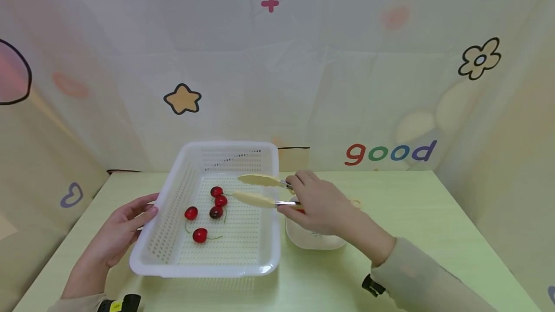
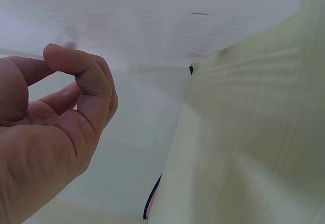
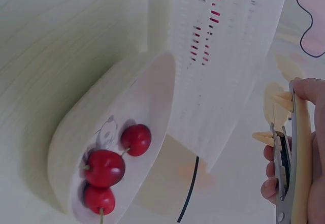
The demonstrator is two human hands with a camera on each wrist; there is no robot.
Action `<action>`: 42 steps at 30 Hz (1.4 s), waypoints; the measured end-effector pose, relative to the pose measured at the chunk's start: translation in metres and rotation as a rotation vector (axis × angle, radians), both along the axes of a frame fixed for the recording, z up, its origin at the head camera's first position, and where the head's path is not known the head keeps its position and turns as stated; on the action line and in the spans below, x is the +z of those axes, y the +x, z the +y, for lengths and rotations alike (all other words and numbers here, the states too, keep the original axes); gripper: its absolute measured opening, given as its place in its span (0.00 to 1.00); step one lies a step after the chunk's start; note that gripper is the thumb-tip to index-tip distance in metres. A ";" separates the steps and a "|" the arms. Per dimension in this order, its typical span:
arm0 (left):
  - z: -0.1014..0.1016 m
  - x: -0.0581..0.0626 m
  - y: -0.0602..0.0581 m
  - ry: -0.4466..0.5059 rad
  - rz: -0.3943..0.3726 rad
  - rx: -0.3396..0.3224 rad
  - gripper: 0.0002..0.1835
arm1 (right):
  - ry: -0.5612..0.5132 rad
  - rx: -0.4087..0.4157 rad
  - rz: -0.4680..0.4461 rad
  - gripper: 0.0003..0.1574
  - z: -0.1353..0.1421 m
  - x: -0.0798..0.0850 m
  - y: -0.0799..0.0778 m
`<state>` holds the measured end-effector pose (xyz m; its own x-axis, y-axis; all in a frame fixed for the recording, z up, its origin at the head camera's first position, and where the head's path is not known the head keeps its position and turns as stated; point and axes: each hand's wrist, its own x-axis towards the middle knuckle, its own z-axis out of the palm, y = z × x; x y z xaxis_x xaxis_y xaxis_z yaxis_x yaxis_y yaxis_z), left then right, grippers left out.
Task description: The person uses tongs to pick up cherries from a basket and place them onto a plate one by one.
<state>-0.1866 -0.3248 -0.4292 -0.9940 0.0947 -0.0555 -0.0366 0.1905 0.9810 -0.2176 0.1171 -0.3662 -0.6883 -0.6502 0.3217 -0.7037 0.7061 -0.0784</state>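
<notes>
My left hand (image 1: 119, 232) grips the left rim of a white perforated plastic basket (image 1: 208, 271), thumb over the rim and fingers beneath it. Several red cherries (image 1: 200, 235) with stems lie on the basket's floor, left of its middle. My right hand (image 1: 321, 201) holds a pair of kitchen tongs (image 1: 256, 200) with cream tips and metal arms. The tips are spread apart over the basket, just right of the cherries, with nothing between them. Under my right hand stands a small white bowl (image 1: 318, 241), partly hidden; in the right wrist view three cherries (image 3: 104, 168) lie in it.
The pale wood-grain table (image 1: 412, 235) extends right of the bowl and meets a printed cloth backdrop (image 1: 321, 85) at its far edge. Side cloths hang at left and right. The basket's right wall (image 1: 277, 215) stands close beside the bowl.
</notes>
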 end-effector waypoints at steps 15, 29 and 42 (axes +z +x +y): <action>-0.008 -0.002 -0.002 0.086 0.009 -0.086 0.26 | 0.210 0.116 0.096 0.36 -0.048 0.003 0.005; -0.017 -0.007 -0.003 0.206 -0.015 -0.138 0.18 | 0.388 0.141 0.085 0.34 -0.077 -0.006 0.007; -0.017 -0.008 -0.004 0.271 -0.045 -0.164 0.16 | 0.458 0.147 0.060 0.31 -0.096 -0.012 0.010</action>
